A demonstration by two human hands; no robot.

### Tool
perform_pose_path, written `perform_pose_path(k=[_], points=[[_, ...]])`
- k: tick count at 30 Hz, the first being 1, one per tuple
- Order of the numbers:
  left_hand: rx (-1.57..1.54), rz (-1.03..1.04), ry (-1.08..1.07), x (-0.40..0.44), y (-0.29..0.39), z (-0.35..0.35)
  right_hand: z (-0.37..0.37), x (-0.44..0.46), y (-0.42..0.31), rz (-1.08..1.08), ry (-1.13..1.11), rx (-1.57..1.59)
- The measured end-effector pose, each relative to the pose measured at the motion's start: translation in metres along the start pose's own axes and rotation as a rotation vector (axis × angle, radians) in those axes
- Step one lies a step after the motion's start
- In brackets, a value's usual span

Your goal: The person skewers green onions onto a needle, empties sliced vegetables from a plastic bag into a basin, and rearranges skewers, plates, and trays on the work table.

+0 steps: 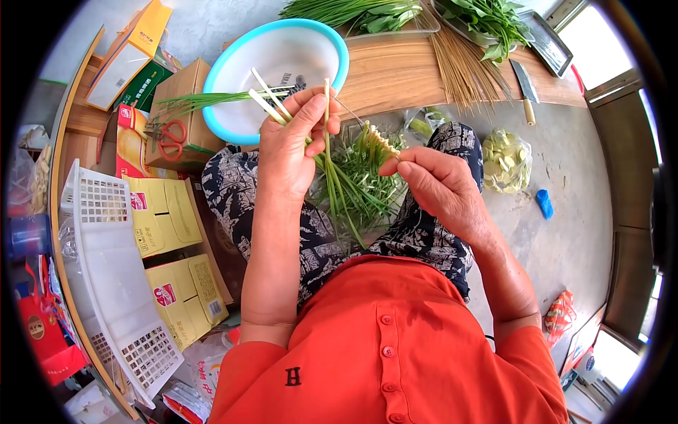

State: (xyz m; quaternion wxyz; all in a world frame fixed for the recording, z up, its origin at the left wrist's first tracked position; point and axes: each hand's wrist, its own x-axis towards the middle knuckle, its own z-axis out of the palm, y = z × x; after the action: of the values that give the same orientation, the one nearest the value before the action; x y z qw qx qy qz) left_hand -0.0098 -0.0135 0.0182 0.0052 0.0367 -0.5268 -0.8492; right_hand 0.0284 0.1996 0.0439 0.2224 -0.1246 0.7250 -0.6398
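My left hand (291,145) is closed around several garlic chives (339,187), their white ends up and green leaves hanging down. In my right hand (441,187), fingers and thumb pinch one end of a thin skewer (351,113). Folded chive pieces (378,140) are bunched on it near my right fingertips. The skewer's other end reaches toward the chives at my left fingers; whether it pierces one I cannot tell. Below both hands, a heap of cut greens (385,173) lies between my knees. A white basin (275,60) with a blue rim stands just beyond my left hand.
Loose skewers (462,67) and a knife (526,83) lie on the wooden board (395,71), near leafy greens (491,21). A bag of pale slices (506,161) sits on the floor at right. Red-handled scissors (171,140), cartons (166,215) and a white rack (106,275) are left.
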Motion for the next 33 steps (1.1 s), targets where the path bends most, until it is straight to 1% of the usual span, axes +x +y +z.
perform_pose_path(k=[4,6,9,16,18,19,21,25,27,29,31,33], points=[[0.032,-0.010,-0.010,-0.001,0.001,0.000,-0.001,0.000,0.001,0.007,0.000,-0.008],[0.038,-0.009,-0.017,-0.001,0.001,0.000,0.000,0.001,0.003,-0.036,0.015,-0.023],[0.064,-0.007,-0.035,-0.001,0.004,-0.002,-0.003,0.000,0.001,-0.007,-0.011,-0.017],[0.132,-0.019,-0.081,-0.004,0.014,-0.003,-0.009,-0.005,-0.008,-0.018,-0.024,-0.075],[0.147,-0.023,-0.087,-0.004,0.016,-0.003,-0.011,-0.007,-0.010,0.059,-0.048,-0.047],[0.163,-0.027,-0.095,-0.004,0.016,-0.003,-0.011,-0.007,-0.009,0.059,-0.048,-0.047],[0.173,-0.031,-0.103,-0.005,0.018,-0.004,-0.011,-0.007,-0.007,0.005,-0.035,-0.080],[0.202,-0.041,-0.120,-0.005,0.019,-0.006,-0.011,-0.009,-0.007,-0.020,-0.024,-0.090],[0.201,-0.047,-0.134,-0.004,0.020,-0.007,-0.013,-0.011,-0.009,0.049,-0.049,-0.061],[0.201,-0.052,-0.147,-0.005,0.020,-0.007,-0.013,-0.011,-0.010,0.047,-0.044,-0.067],[0.237,-0.111,-0.183,-0.006,0.017,-0.005,-0.011,-0.010,-0.010,0.046,-0.041,-0.070],[0.254,-0.189,-0.262,-0.009,0.010,-0.001,-0.009,-0.006,-0.008,-0.017,-0.035,-0.090]])
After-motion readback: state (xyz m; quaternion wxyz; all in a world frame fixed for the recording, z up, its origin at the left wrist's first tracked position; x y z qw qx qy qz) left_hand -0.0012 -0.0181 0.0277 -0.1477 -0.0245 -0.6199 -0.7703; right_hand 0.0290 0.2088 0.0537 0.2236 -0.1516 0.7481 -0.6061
